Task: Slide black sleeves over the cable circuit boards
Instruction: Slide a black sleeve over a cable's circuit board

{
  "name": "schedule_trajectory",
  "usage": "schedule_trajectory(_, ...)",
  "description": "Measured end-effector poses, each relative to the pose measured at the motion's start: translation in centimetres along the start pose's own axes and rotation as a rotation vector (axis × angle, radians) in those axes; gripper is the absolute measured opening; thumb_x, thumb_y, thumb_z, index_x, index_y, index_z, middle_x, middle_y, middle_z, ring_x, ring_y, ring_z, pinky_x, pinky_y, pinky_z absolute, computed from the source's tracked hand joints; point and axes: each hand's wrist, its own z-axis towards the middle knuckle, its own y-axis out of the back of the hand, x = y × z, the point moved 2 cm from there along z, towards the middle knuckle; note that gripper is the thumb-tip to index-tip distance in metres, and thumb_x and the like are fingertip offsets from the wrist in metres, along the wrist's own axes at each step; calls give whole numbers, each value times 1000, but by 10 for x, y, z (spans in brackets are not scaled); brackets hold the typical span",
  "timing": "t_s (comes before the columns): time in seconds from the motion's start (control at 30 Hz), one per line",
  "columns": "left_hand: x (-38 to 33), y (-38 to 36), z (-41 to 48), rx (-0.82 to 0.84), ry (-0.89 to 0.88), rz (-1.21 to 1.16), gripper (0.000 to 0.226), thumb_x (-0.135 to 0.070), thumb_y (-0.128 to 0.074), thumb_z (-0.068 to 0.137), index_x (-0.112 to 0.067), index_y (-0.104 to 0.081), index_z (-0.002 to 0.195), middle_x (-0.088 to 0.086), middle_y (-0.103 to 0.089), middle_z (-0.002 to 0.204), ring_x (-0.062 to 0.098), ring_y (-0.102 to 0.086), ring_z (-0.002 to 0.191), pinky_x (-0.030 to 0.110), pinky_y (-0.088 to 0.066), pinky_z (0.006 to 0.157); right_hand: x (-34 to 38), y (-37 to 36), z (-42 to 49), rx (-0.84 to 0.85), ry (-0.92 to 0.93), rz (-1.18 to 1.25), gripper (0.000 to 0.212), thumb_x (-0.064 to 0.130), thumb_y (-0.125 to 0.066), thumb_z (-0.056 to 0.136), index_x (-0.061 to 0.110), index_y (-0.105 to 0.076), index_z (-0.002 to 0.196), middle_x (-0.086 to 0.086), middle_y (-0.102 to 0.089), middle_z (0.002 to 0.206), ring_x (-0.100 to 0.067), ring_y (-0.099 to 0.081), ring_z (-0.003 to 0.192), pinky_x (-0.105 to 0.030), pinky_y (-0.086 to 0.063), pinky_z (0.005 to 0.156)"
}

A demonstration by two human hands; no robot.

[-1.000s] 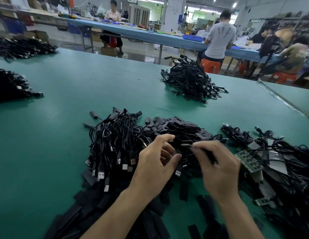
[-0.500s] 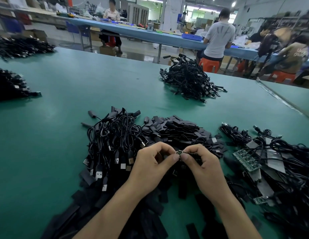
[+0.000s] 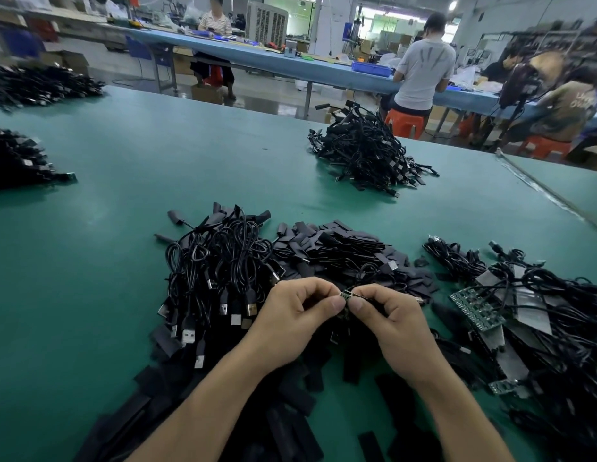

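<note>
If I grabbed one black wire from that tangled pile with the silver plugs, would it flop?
Probably floppy: the thin black cables lie in loose loops on the green table. They would likely snag too, since the loops cross through each other. The metal plug ends would probably dangle lowest.

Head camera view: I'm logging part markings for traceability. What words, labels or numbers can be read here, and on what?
Nothing reads clearly enough to quote.
Pale lettering on the brown shirt at far right: too blurred.
Markings on the green circuit boards: too small.
Markings on the small circuit board pinched by the left hand and right hand: too small.
</note>
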Motion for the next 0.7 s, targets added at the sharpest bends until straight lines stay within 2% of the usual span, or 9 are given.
schedule_trajectory(0.1,0,0,0,10,13,-40,9,-11,-69,93,-14,-73,86,-6,-65,72,5,-56,66,18,-47,64,3,-1,0,11,-16,51,9,24,-66,86,26,-74,83,7,-70,74,-1,-61,70,-14,-48,67)
schedule_trajectory(0.23,0,1,1,24,16,-67,10,-10,-69,93,-12,-72,84,-7,-64,70,4,-54,63,16,-45,62,5,-1,-2,24,-43,87,10,25,-66,85,24,-76,83,4,-71,75,-4,-63,70,-15,-49,66)
schedule_trajectory(0.4,0,2,0,13,15,-84,7,-10,-71,92,-9,-73,85,-4,-66,72,6,-57,66,18,-47,64,4,-1,-2,20,-64,81,12,27,-65,85,21,-76,86,-3,-73,78,-10,-66,73,-21,-52,68)
schedule_trajectory(0.57,0,1,1,-18,-5,-135,6,-6,-71,90,-9,-74,87,4,-69,77,12,-61,73,25,-52,72,4,-3,-1,11,-91,137,12,25,-66,85,21,-77,88,-4,-74,80,-11,-68,74,-20,-52,68)
schedule_trajectory(0.7,-3,0,0,-29,-21,-141,11,-4,-71,90,-14,-75,87,3,-70,77,11,-63,74,23,-53,72,4,-2,-1,14,-118,159,13,27,-66,85,22,-77,88,-5,-74,80,-12,-68,74,-21,-53,67)
